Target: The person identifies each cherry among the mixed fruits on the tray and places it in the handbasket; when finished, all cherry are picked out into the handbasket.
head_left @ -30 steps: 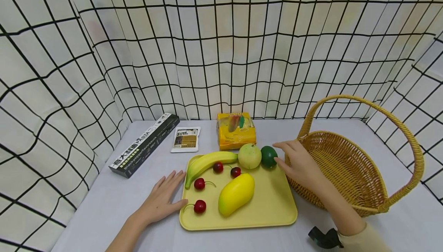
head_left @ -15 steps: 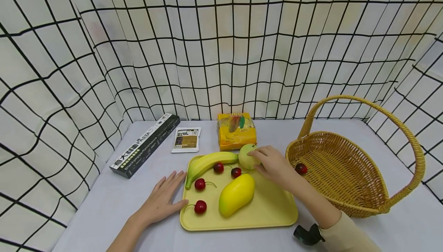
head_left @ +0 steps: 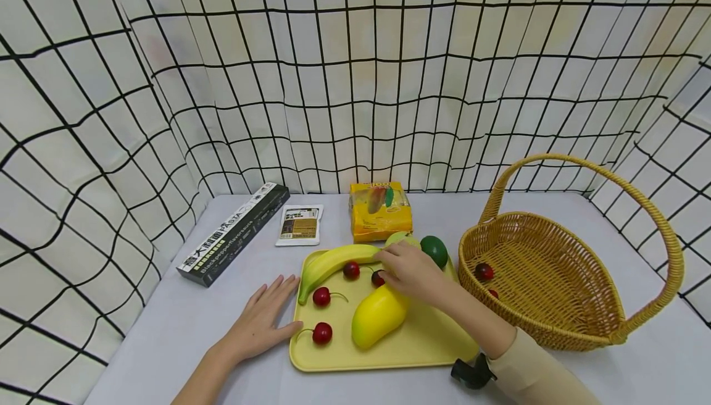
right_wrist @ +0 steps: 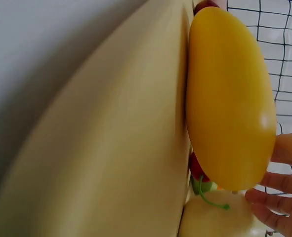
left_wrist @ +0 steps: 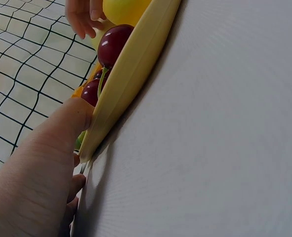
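My left hand [head_left: 261, 318] lies with fingers spread at the left edge of the yellow tray [head_left: 433, 346]; its thumb [left_wrist: 76, 116] rests on the rim in the left wrist view. Over the tray, my right hand [head_left: 413, 272] reaches down at a dark cherry [head_left: 378, 278], partly covering it. Its fingers are loosely bent and apart in the right wrist view, beside the yellow mango [right_wrist: 229, 98]. A banana [head_left: 339, 260] lies along the tray's back edge, near more red cherries [head_left: 321, 297]. Behind the right hand, a pale green round fruit [head_left: 402, 238] is mostly hidden.
A wicker basket [head_left: 589, 325] with a tall handle stands at right, holding cherries [head_left: 484, 271]. A dark green fruit [head_left: 434, 250] sits at the tray's back right corner. Behind are a yellow packet [head_left: 380, 213], a white sachet [head_left: 300, 226] and a long pasta box [head_left: 233, 235].
My right hand has moved left from the basket's near side, past the dark green and pale green fruits, to the dark cherry. Cherries in the basket have come into view. The left hand has stayed put.
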Motion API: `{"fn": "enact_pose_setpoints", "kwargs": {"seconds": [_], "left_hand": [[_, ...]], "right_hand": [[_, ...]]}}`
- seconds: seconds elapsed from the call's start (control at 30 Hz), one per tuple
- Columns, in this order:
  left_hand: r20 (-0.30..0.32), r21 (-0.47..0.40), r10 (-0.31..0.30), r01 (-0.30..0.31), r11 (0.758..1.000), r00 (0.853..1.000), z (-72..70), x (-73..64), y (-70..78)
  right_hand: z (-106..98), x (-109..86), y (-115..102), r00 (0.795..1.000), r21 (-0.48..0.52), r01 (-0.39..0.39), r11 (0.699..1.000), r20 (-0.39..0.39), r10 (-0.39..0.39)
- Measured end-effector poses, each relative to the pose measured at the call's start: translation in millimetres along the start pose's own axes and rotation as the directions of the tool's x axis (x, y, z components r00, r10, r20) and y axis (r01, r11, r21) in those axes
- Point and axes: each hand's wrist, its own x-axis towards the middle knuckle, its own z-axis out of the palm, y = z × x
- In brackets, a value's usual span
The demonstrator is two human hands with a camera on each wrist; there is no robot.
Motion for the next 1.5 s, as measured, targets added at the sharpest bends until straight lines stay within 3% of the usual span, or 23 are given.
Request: {"fn": "enact_pose_setpoints", "kwargs": {"seconds": [0.2,0.47,0.93,1.3,1.5], "left_hand": [[-0.007,0.001,0.006,-0.006,1.000,1.000,-0.4,-0.3,0.1],[-0.014,0.012,0.014,-0.014,1.000,1.000,-0.1,-0.2,0.5],[-0.010,0.010,0.013,-0.013,1.000,1.000,-0.6,-0.2,1.3],[-0.005,0.008,0.007,-0.007,1.000,1.000,-0.6,0.7,1.3],[0.012,0.004,-0.005,0.005,1.000,1.000,-0.1,0.7,0.5]], "right_hand": [[7,8.1,-11,0.991,0.050,-0.103,0.993,0.088,0.099],[7,17.8,-21,0.950,0.089,-0.238,0.967,0.231,0.212],[7,21.8,-23,0.912,0.069,-0.274,0.959,0.334,0.236],[10,31.6,-22,0.860,0.130,-0.352,0.927,0.436,0.265],[12,34.3,-23,0.852,0.126,-0.351,0.928,0.453,0.261]]}}
